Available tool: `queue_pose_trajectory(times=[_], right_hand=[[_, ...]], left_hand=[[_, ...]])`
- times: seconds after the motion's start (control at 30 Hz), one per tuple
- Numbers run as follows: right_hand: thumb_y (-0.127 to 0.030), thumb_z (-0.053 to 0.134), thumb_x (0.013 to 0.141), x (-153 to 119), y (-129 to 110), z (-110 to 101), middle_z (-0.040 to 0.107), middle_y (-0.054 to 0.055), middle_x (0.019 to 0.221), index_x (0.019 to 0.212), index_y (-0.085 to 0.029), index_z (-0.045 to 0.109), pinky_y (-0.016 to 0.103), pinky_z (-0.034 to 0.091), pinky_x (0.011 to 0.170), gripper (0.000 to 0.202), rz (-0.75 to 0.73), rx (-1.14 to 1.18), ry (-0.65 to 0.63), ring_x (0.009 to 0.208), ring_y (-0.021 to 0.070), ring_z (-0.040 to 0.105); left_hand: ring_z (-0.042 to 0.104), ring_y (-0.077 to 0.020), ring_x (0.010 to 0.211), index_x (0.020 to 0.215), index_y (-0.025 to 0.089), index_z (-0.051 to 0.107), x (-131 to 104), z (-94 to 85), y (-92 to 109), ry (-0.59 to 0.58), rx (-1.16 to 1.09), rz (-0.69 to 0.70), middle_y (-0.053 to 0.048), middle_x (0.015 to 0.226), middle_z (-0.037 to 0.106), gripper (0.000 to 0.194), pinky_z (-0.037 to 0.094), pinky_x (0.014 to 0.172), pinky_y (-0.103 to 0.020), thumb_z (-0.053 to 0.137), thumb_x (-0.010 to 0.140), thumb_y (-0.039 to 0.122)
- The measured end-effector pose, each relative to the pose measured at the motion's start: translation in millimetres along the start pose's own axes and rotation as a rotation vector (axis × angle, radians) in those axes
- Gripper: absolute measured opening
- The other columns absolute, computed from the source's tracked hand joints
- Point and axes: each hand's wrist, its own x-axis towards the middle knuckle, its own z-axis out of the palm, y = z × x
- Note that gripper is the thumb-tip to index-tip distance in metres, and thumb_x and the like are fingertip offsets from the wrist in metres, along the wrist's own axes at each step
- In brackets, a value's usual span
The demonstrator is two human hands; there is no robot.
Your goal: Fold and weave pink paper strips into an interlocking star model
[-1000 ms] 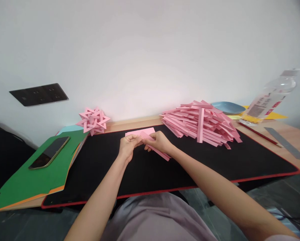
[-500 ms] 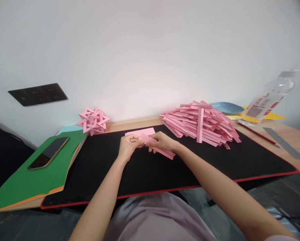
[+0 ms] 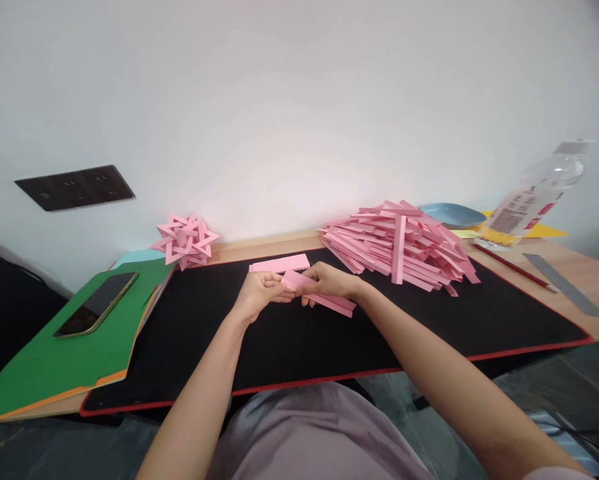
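Between my two hands, just above the black mat (image 3: 199, 347), is a folded pink paper strip (image 3: 335, 305). My left hand (image 3: 259, 292) pinches its left end between thumb and fingers. Closed around the strip's middle, my right hand (image 3: 329, 280) leaves the right end sticking out below the palm. Some of the strip is covered by the fingers. Right behind my hands another pink strip (image 3: 282, 263) lies flat on the mat. A heap of folded pink strips (image 3: 379, 247) rises at the back right.
A pink paper star ball (image 3: 185, 240) stands at the back left. Green sheets (image 3: 94, 353) carry a phone (image 3: 98, 303). To the right are a blue dish (image 3: 452, 215), a tilted plastic bottle (image 3: 534, 193), a dark red pencil (image 3: 514, 267) and a grey ruler (image 3: 564, 285).
The held strip has shifted slightly right, and its left end looks wider and turned more toward me. My left fingers have stretched rightward along it. The strip behind stays put.
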Motion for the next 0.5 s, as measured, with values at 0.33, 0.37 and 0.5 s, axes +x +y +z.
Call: queue_pose_trajectory(times=[0.33,0.37,0.5], right_hand=[[-0.039,0.064,0.071,-0.5,-0.3,0.2,0.069,0.008,0.071,0.073,-0.009,0.065,0.024,0.051,0.060,0.030,0.003,0.014,0.001,0.059,0.0128,0.063],[-0.039,0.064,0.070,-0.6,-0.2,0.2,0.069,0.008,0.070,0.072,-0.009,0.064,0.024,0.051,0.060,0.030,0.009,0.021,0.001,0.059,0.0130,0.063],[-0.038,0.065,0.070,-0.6,0.3,-0.4,0.069,0.008,0.070,0.072,-0.009,0.064,0.024,0.052,0.060,0.029,0.026,0.036,0.002,0.059,0.0130,0.063]], left_hand=[[0.068,-0.0243,0.069,0.078,0.008,0.065,1.1,-1.1,0.1,-0.045,-0.033,-0.007,-0.014,0.071,0.070,0.019,0.054,0.072,-0.040,0.065,0.064,0.021],[0.068,-0.0242,0.069,0.078,0.008,0.065,0.9,-0.9,0.7,-0.050,-0.030,-0.011,-0.014,0.072,0.070,0.019,0.053,0.072,-0.040,0.064,0.065,0.022],[0.067,-0.0239,0.069,0.078,0.008,0.064,0.3,-0.5,2.8,-0.039,-0.028,-0.014,-0.014,0.071,0.069,0.019,0.053,0.072,-0.040,0.062,0.068,0.023]])
